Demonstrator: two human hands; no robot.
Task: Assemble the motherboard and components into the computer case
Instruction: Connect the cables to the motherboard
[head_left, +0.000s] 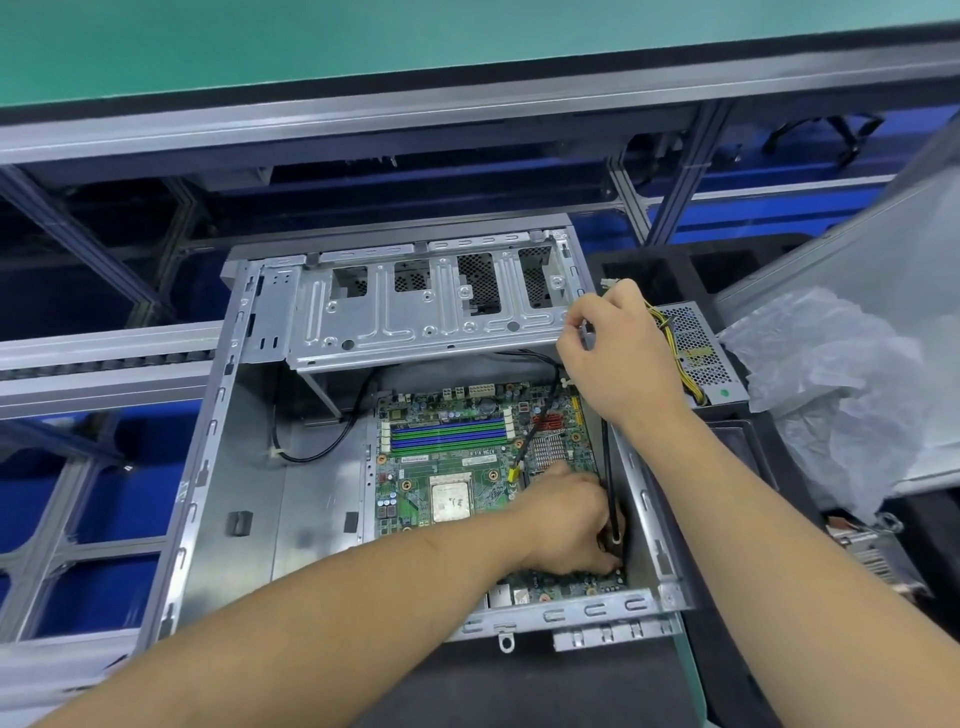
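At your far left, grey aluminium frame rails (78, 358) run over a blue floor surface (119, 512), and a green-topped table (260, 47) with a metal edge crosses the top of your view. In the middle, the open silver steel computer case (244, 499) lies on its side, its perforated drive cage (415, 306) hinged up at the far end. The green motherboard (447, 457) sits inside the case against its right wall, with blue and green memory slots (447, 431) and a bare square processor (451, 498) showing. A thin black cable (317, 447) loops over the case floor to its left. Your left hand (566, 525) reaches down at the board's near right corner, fingers curled; whether that grip holds anything, you cannot tell. Your right hand (618, 353) hovers above the case's right wall, pinching a small grey part (588, 332). Right of it lies a silver mesh-sided power supply (701, 358) with yellow and black wires (670, 332), then crumpled clear plastic wrapping (831, 395) on a black foam tray (753, 452).
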